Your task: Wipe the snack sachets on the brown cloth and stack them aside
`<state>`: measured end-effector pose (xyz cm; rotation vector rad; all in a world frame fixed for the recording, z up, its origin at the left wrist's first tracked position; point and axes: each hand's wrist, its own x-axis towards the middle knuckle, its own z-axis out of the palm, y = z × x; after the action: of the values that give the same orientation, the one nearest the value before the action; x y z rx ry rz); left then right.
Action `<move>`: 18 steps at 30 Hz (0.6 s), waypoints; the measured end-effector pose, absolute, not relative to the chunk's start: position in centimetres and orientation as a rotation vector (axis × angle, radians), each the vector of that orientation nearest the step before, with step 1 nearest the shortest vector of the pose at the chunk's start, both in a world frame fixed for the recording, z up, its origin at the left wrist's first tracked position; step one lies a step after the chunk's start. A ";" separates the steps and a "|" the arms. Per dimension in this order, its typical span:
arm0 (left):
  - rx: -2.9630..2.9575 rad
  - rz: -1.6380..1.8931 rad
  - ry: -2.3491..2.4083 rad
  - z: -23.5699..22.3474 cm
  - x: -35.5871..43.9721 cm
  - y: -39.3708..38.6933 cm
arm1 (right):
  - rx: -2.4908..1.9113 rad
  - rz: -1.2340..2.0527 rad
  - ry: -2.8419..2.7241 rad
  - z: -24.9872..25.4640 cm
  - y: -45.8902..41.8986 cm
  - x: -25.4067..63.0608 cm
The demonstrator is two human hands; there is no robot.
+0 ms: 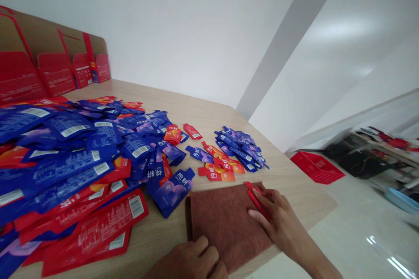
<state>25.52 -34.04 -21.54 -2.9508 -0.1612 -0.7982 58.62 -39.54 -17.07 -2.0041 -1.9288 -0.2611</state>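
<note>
A folded brown cloth (222,222) lies at the table's near edge. On its far right corner, my right hand (278,213) has thumb and fingers closed on a red pouch (258,198), partly hidden under the fingers. My left hand (196,261) is closed, its curled fingers pressing on the cloth's near left edge; the rest is cut off by the frame. Just beyond the cloth are several red-and-orange pouches (218,172) and a spread pile of blue pouches (240,146). A single blue pouch (173,192) rests left of the cloth.
A large heap of blue and red pouches (72,139) covers the table's left side. Red cardboard boxes (55,72) stand open behind it by the white wall (170,30). Beyond the table's right edge are a red crate (317,168) on the floor and a blue basin (402,200).
</note>
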 end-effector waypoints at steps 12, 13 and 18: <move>-2.908 -0.899 -0.180 -21.5 26.0 -34.1 | -1.790 0.257 -1.587 -12.6 -40.4 51.1; -2.903 -0.904 -0.180 -21.6 26.0 -34.0 | -1.717 0.348 -1.649 -13.1 -40.2 49.7; -2.878 -0.961 -0.177 -22.2 25.9 -33.9 | -1.676 -0.074 -2.058 -15.9 -39.0 45.9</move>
<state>25.89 -33.88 -22.21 -2.8783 -0.1769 -0.9607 45.85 -38.99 -15.91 -1.6764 -2.0575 -0.0736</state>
